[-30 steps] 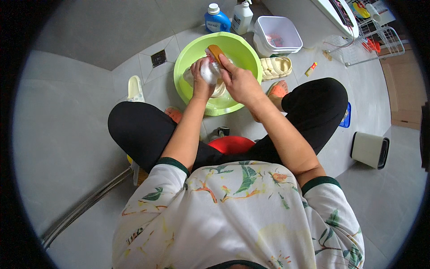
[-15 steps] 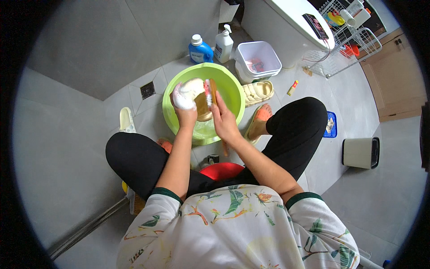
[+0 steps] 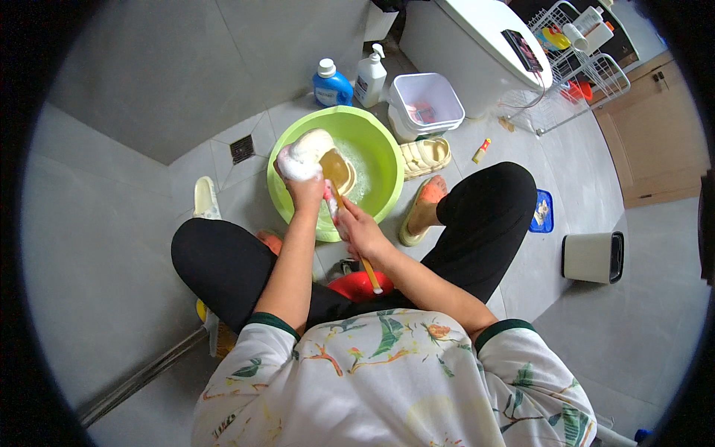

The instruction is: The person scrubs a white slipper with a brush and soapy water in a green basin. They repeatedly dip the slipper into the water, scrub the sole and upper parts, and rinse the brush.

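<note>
Over the light green basin [image 3: 391, 149], my left hand [image 3: 305, 191] is closed around a cream shoe [image 3: 319, 141] with a tan sole. White foam covers much of the shoe, and some of my left fingers are hidden under it. My right hand [image 3: 361, 232] grips a long-handled brush [image 3: 369, 272], its tan handle slanting down towards me. The brush head, with pink and white bristles, is by the near end of the shoe, close to my left wrist; whether it touches the shoe I cannot tell. Sudsy water lies in the basin.
Behind the basin stand a blue bottle [image 3: 331, 89], a white pump bottle [image 3: 370, 78] and a white bucket [image 3: 426, 104]. A cream clog [image 3: 426, 157] sits at its right. Between my legs is a red seat-like thing [image 3: 357, 286]. A bin [image 3: 592, 257] stands far right.
The brush has come down from beside the shoe's sole towards me, and its handle now points at my lap. My right hand moved nearer with it. The shoe stays in my left hand.
</note>
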